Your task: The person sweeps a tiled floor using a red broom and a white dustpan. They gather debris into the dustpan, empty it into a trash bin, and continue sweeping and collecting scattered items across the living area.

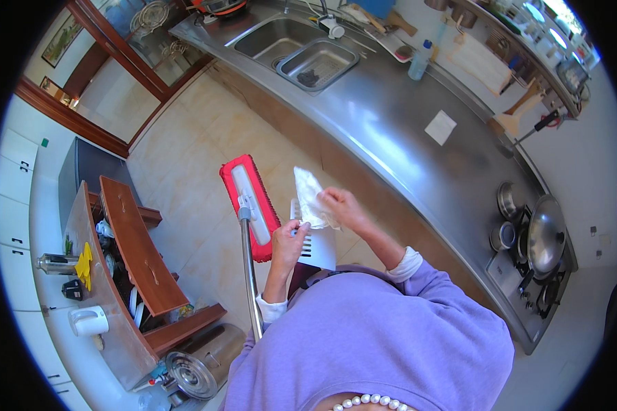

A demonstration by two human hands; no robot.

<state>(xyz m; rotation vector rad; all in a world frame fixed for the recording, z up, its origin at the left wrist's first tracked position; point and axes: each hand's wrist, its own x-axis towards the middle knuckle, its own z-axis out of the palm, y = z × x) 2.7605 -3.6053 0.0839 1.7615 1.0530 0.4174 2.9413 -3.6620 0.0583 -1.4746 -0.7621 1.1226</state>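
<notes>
Between my hands is a crumpled white cloth or wipe (309, 192), its upper end sticking up. The fingers of my right hand (342, 205) pinch its right side, slightly blurred. My left hand (289, 244) holds its lower edge and is right by a white slotted plastic piece (321, 249); whether it grips that piece too, I cannot tell. A flat mop with a red pad (251, 208) lies on the floor to the left, its metal handle (249, 277) running down past my left forearm.
A steel counter (370, 133) with a sink (283, 38), a white square sheet (440, 127), a spray bottle (419, 62) and a wok (545, 236) curves along the right. At left, a cabinet's wooden drawers (141, 246) stand pulled out; a lidded container (193, 375) is below them.
</notes>
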